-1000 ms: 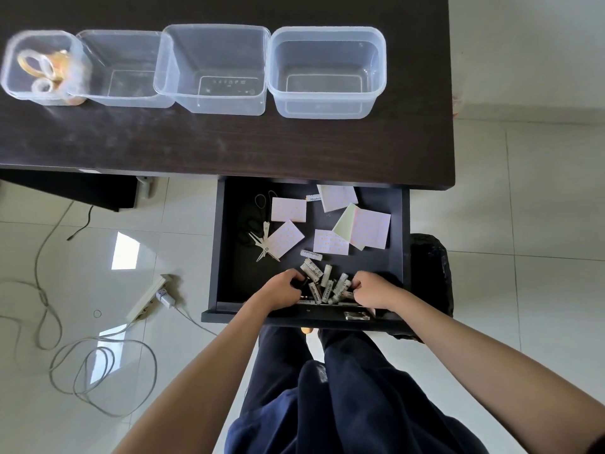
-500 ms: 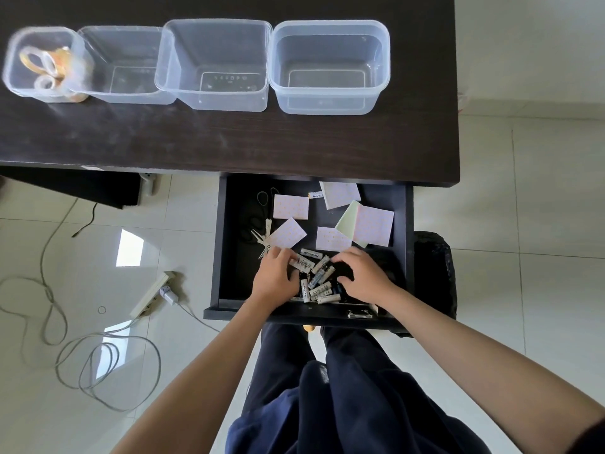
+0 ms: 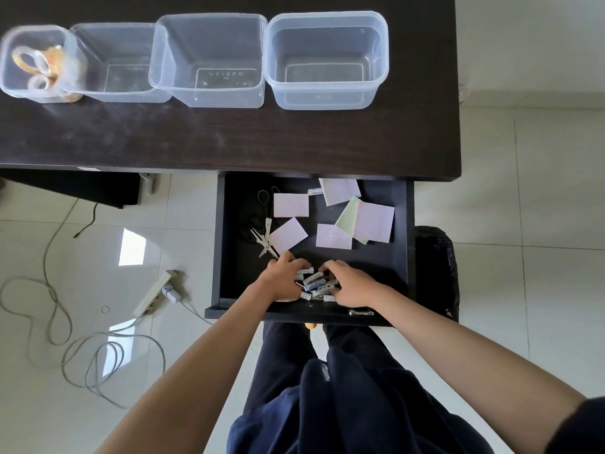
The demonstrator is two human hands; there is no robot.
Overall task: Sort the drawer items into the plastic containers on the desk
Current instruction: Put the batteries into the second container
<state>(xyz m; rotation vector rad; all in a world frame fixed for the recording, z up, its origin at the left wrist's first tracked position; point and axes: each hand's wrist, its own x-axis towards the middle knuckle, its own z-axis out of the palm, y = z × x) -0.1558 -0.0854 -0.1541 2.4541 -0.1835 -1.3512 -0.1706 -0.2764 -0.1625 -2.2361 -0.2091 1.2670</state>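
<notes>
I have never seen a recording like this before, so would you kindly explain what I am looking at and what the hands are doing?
There is no machine here: a person wears a camera on the head, looking forward and down, so you see their own arms. On the dark desk stand four clear plastic containers; the leftmost one holds tape rolls, the others look empty. Below, an open drawer holds pink sticky notes, scissors and a heap of small batteries. The left hand and right hand curl around that heap from both sides, gathering it. I cannot tell how many batteries each hand actually grips.
</notes>
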